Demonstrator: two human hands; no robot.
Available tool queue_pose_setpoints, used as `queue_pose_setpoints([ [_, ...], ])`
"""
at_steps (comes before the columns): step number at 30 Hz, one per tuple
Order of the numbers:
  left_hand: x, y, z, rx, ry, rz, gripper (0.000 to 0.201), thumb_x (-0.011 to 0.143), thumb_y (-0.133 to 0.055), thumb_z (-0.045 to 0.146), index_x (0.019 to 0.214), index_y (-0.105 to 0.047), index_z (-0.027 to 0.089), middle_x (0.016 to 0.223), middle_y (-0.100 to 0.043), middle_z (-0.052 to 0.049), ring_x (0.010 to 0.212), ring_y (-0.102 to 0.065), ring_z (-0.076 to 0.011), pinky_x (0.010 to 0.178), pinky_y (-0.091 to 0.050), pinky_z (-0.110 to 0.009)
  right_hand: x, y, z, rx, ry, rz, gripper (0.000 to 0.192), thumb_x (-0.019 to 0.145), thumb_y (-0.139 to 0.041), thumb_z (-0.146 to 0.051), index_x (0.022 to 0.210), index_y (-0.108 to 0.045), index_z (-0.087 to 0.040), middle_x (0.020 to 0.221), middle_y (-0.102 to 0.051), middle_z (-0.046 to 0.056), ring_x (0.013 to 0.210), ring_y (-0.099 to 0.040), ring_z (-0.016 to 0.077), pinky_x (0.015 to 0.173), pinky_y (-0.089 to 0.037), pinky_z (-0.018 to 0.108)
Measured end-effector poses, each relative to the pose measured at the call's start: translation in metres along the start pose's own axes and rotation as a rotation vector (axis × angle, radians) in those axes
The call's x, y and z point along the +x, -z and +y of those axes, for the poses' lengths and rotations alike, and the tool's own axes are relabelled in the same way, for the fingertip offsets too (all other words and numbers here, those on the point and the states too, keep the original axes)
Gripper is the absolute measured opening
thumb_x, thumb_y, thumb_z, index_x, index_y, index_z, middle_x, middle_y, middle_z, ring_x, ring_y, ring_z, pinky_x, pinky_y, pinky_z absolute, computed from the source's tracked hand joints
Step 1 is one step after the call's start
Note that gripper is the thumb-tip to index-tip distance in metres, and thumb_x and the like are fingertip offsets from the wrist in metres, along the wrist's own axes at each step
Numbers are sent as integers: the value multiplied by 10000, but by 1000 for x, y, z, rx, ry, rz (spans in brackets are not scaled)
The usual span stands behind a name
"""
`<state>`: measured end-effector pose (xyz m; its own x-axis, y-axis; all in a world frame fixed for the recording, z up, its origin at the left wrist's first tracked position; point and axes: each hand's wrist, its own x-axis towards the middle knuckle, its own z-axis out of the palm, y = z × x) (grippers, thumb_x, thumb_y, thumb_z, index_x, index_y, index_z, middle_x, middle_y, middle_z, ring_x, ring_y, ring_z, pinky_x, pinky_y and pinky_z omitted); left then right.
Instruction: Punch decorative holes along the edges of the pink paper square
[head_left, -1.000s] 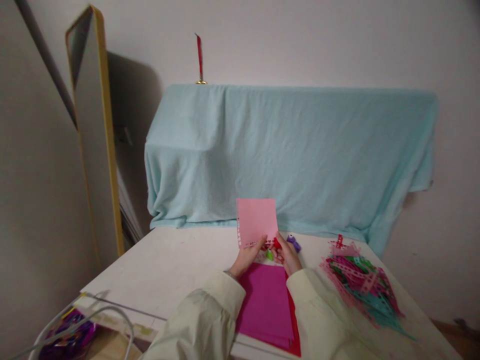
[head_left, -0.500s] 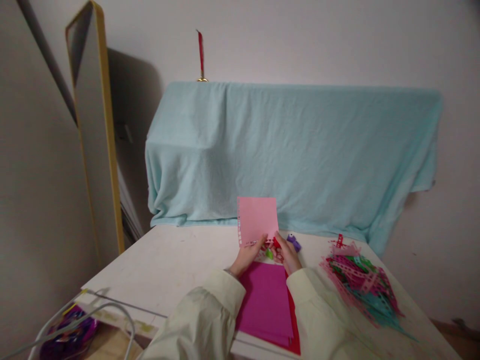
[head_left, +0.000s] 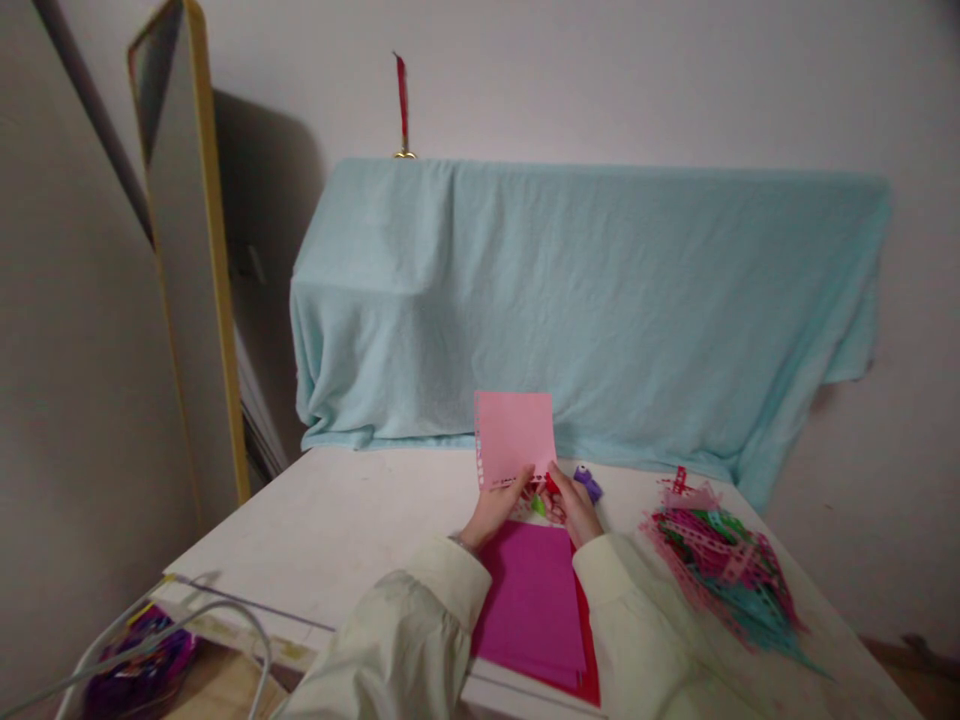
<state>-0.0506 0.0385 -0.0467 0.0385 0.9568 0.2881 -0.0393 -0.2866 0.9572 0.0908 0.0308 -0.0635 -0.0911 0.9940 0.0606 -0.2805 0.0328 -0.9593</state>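
We hold a pale pink sheet (head_left: 514, 436) upright above the tabletop (head_left: 352, 530), our left hand (head_left: 495, 512) pinching its lower edge, where a row of punched holes already runs along the left side. Our right hand (head_left: 576, 508) is closed around a small red punch (head_left: 551, 487) at the sheet's bottom corner. To punch cleanly, we judge it best to keep the paper flat and taut, seat the edge fully in the punch, and press straight. A magenta paper stack (head_left: 532, 600) lies just below our hands; a purple punch (head_left: 589, 483) and a pile of punched strips (head_left: 720, 575) sit to the right.
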Motion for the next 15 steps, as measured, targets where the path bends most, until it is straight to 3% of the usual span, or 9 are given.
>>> queue_pose_setpoints([
  [4, 2, 0, -6, -3, -52, -27, 396, 782, -594, 451, 997, -639, 122, 1054, -655, -132, 1015, -579, -194, 1019, -320, -351, 1, 1, 1, -1, 12, 11, 452, 801, -514, -574, 665, -564, -147, 472, -417, -43, 351, -241, 29, 327, -170, 167],
  [15, 1, -1, 0, 15, -65, -26, 362, 804, -570, 422, 989, -638, 118, 1050, -656, -129, 1069, -549, -186, 1004, -345, -330, 0, 0, -1, 5, 1, 10, 440, 796, -523, -572, 662, -552, -155, 455, -408, -48, 346, -241, 39, 330, -165, 174],
])
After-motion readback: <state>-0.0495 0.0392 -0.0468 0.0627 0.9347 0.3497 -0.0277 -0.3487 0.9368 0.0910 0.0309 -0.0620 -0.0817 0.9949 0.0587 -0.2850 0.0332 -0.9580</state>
